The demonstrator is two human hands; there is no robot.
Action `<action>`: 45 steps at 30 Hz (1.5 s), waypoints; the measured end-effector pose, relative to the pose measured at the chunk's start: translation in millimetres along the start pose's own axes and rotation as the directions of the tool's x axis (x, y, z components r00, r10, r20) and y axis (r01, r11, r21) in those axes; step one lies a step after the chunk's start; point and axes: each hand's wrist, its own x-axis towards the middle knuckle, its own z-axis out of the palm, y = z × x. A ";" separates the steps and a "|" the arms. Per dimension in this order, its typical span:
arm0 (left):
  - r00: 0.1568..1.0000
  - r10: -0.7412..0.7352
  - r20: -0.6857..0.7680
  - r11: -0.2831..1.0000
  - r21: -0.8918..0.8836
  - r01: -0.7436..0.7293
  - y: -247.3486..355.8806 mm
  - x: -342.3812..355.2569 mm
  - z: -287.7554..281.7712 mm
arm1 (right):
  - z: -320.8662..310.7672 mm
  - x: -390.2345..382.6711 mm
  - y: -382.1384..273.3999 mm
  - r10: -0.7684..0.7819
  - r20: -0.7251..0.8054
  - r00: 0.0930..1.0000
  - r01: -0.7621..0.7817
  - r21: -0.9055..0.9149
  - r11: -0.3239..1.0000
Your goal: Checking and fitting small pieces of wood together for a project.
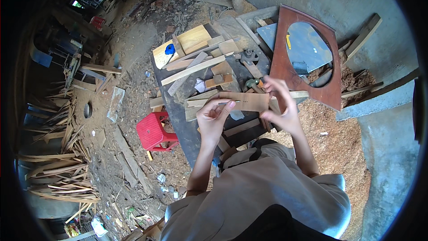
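A flat brown wooden board with small dark marks on its face is between my hands, above the workbench. My left hand is closed in a pinch at the board's left end; a thin, dark, pencil-like stick shows at the thumb tip. Around the board's right end curls my right hand, with the thumb at the lower edge and the fingers at the upper. Just beyond, a hammer lies partly hidden behind the board and right hand.
Wood strips and offcuts crowd the dark workbench, along with a blue object. A red plastic stool stands at its left. On the right leans a reddish-brown panel with an oval opening, near sawdust and a wall.
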 end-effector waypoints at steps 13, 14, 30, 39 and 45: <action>0.994 -0.006 -0.109 0.999 0.036 0.010 -9.2 -7.2 -19.8 | -36.3 -0.5 35.5 0.478 -0.080 0.875 0.170 0.974 -0.149; 0.992 -0.020 -0.126 0.999 0.038 0.024 -9.5 -7.9 -20.3 | -36.9 -0.5 31.6 0.480 -0.081 0.873 0.172 0.974 -0.148; 0.941 -0.022 -0.338 1.000 -0.015 0.018 -1.5 -9.2 -38.6 | -33.7 3.7 -10.2 0.327 0.052 0.943 -0.032 0.997 -0.065; 0.931 -0.045 -0.363 0.999 -0.043 0.031 -5.3 -14.6 -40.5 | -30.5 0.5 -8.5 0.274 0.108 0.956 -0.087 0.992 -0.087; 0.930 -0.054 -0.363 0.998 -0.042 0.042 -6.7 -17.8 -42.2 | -28.2 -1.4 -5.9 0.286 0.116 0.951 -0.090 0.991 -0.103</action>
